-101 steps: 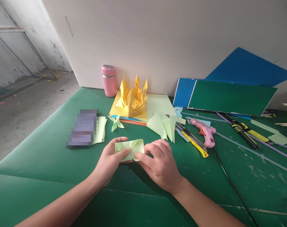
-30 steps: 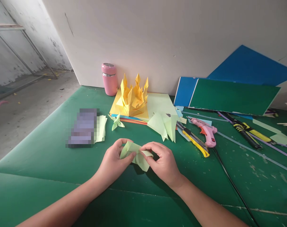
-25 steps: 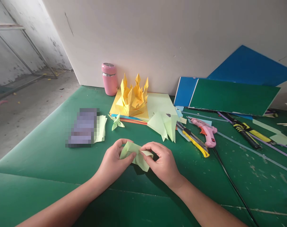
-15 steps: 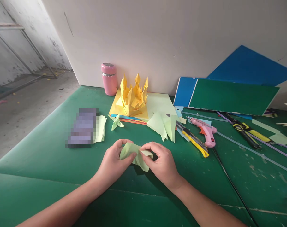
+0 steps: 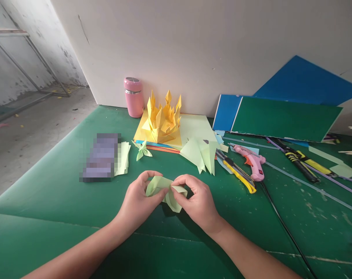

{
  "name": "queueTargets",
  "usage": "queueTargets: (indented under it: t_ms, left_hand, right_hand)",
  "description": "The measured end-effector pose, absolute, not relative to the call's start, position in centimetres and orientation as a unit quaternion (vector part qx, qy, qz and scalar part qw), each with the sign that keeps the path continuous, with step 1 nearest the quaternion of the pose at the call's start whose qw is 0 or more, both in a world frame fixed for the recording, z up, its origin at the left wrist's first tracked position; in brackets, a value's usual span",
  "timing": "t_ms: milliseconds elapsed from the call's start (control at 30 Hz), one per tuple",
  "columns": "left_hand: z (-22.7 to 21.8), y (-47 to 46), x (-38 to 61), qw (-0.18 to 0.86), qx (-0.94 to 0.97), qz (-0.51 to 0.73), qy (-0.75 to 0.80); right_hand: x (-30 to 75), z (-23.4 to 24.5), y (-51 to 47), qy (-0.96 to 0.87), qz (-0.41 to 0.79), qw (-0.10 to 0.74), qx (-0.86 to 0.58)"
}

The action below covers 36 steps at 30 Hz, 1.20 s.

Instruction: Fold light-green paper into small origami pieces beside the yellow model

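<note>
Both my hands hold a light green folded paper piece (image 5: 164, 190) just above the green table mat (image 5: 62, 182), near the front middle. My left hand (image 5: 138, 201) pinches its left side with thumb and fingers closed. My right hand (image 5: 197, 201) pinches its right side, fingers curled around a raised flap. A lower flap of the paper hangs down between the hands.
Behind the hands lie light green folded triangles (image 5: 200, 155), a small green origami flower (image 5: 142, 150), a yellow origami crown (image 5: 162, 120) on coloured sheets, and a pink flask (image 5: 133, 97). To the right lie a yellow utility knife (image 5: 236, 172), a pink glue gun (image 5: 251, 161) with black cord, and blue and green boards (image 5: 280, 116). A stack of green paper squares (image 5: 123, 158) lies left.
3.4 s ago the paper lay as a flat rectangle under my fingers; since then it is lifted and opened into a puffed shape. Over the last second the hands barely moved.
</note>
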<state>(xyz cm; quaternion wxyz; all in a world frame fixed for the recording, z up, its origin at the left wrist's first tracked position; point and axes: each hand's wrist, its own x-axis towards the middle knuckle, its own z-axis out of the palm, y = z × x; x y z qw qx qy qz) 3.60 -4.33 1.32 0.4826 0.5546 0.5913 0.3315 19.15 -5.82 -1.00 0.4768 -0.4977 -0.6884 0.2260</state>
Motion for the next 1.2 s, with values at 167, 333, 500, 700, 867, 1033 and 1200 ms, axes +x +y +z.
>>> queueTargets:
  t_ms: [167,333,500,700,867,1033,1200]
  left_hand:
    - [1.19,-4.46,3.73,0.489,0.555,0.345,0.578]
    - [1.16,-4.63,3.86,0.472,0.576,0.340,0.575]
    - [1.05,-4.85,3.83,0.469,0.596,0.343,0.554]
    - [1.06,-5.00,3.82,0.463,0.606,0.342,0.549]
    - [1.19,-4.98,3.84,0.462,0.610,0.336,0.550]
    - [0.74,-4.88,3.76,0.453,0.623,0.328,0.547]
    - [0.47,-4.86,3.66,0.437,0.630,0.335,0.547]
  right_hand:
    - [18.92,-0.82,-5.98,-0.661,0.282,0.473,-0.509]
    - [18.69,-0.76,-6.13,-0.649,0.309,0.471,-0.512]
    - [18.52,-0.81,-6.23,-0.652,0.321,0.466,-0.505]
    - [18.44,-1.34,-6.21,-0.625,0.332,0.489,-0.510]
    - [18.48,-1.58,-6.00,-0.615,0.336,0.503,-0.506]
    - [18.68,-1.35,-5.93,-0.626,0.322,0.495,-0.509]
    - [18.78,-1.21,-5.96,-0.636,0.322,0.483,-0.509]
